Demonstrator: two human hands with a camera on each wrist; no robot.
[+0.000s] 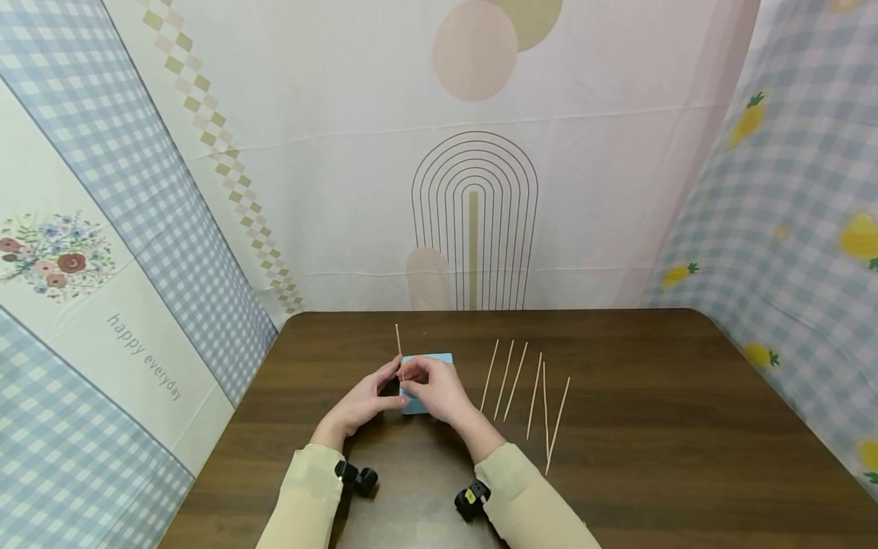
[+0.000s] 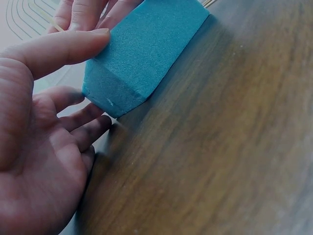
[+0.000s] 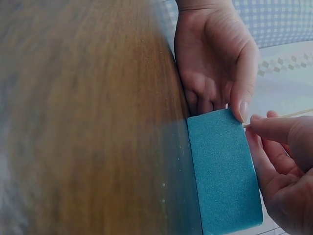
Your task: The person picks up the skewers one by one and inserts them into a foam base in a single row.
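A blue foam-like block (image 1: 415,407) lies on the table in front of me. At its left end my left hand (image 1: 360,402) holds it, the thumb on the near corner and the fingers at the side; the left wrist view shows the block (image 2: 151,46) from close by. My right hand (image 1: 440,387) reaches over the block and pinches a thin wooden stick (image 1: 398,340) near its lower end. The stick (image 3: 295,113) stands up at the block's left top corner. Whether its tip is in the block or only touches it, I cannot tell.
Several more thin wooden sticks (image 1: 505,380) lie spread on the brown table (image 1: 652,457) to the right of my right hand. A printed cloth (image 1: 343,213) hangs behind the table's far edge, and checked cloths hang at both sides.
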